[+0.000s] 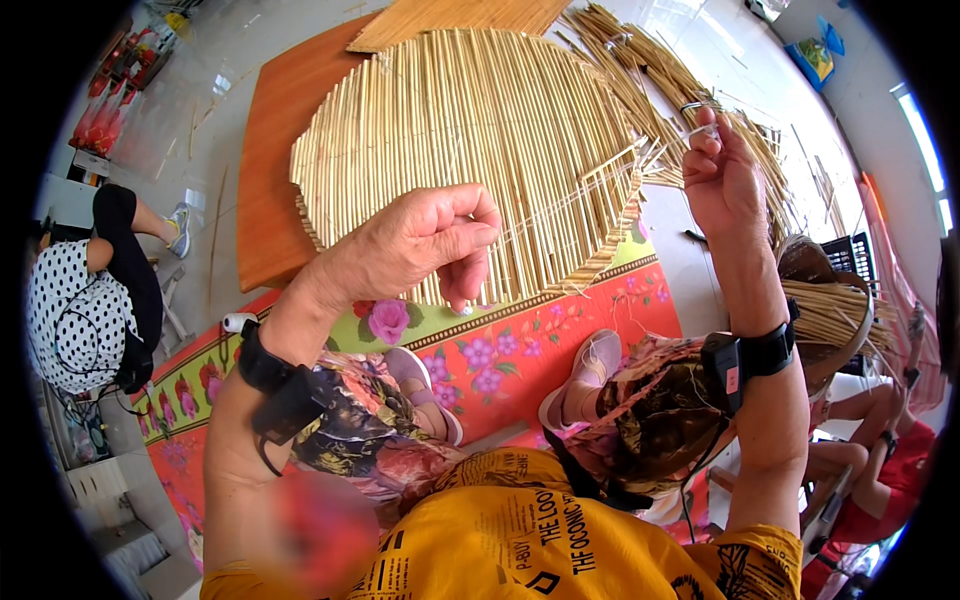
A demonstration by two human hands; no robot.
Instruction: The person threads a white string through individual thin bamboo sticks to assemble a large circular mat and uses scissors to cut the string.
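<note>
A round mat of straw-coloured stalks point(450, 130), bound side by side, lies in front of me. White string point(575, 193) stretches over its right part toward the right edge, where several loose strands gather. My left hand point(435, 240) is above the mat's near edge, closed with thumb against curled fingers on the string; a small white bit shows below its fingertips. Beyond the mat's right edge, my right hand point(724, 178) is raised with bent fingers closed on white string near the fingertips. Both wrists wear black straps with small boxes.
Under the mat is an orange-brown wooden board point(270, 170). Loose stalks point(640, 60) are heaped at the far right, with another bundle point(835, 315) at the near right. A red floral cloth point(560, 335) lies under my feet. People sit at left and right.
</note>
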